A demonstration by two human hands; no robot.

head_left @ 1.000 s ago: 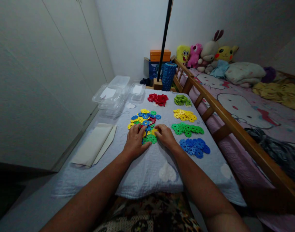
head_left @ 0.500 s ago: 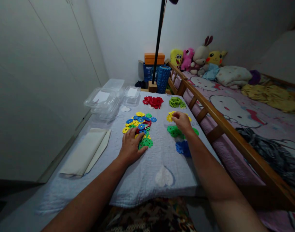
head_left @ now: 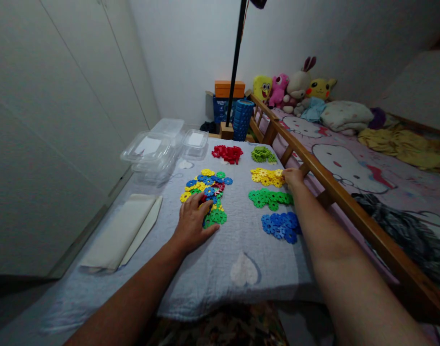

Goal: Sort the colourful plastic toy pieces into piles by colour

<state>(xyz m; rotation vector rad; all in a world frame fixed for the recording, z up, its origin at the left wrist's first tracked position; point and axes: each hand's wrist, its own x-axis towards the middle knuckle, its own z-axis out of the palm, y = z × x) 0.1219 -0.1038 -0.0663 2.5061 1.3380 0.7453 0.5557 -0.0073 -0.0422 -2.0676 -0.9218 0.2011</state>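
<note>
My left hand [head_left: 193, 220] rests with its fingers spread on the near left side of a mixed pile of flower-shaped plastic discs [head_left: 208, 180] in yellow, blue, green and red. Part of that pile is hidden under the fingers. At the right end of a group of yellow discs [head_left: 266, 177], my right hand [head_left: 294, 177] has its fingertips pinched on a yellow disc [head_left: 279, 173]. Nearer to me lie a group of green discs [head_left: 266, 196] and a group of blue discs [head_left: 280, 225], whose right ends border my right forearm.
Red pieces [head_left: 227, 154] and light green pieces [head_left: 263, 154] lie at the table's far end. Clear plastic containers [head_left: 147, 149] and a folded cream cloth [head_left: 120, 233] are on the left. A wooden bed rail [head_left: 313, 166] runs along the right side.
My right hand has moved right, from above the yellow group to its right end, uncovering more yellow, green and blue discs. My left hand stays on the mixed pile.
</note>
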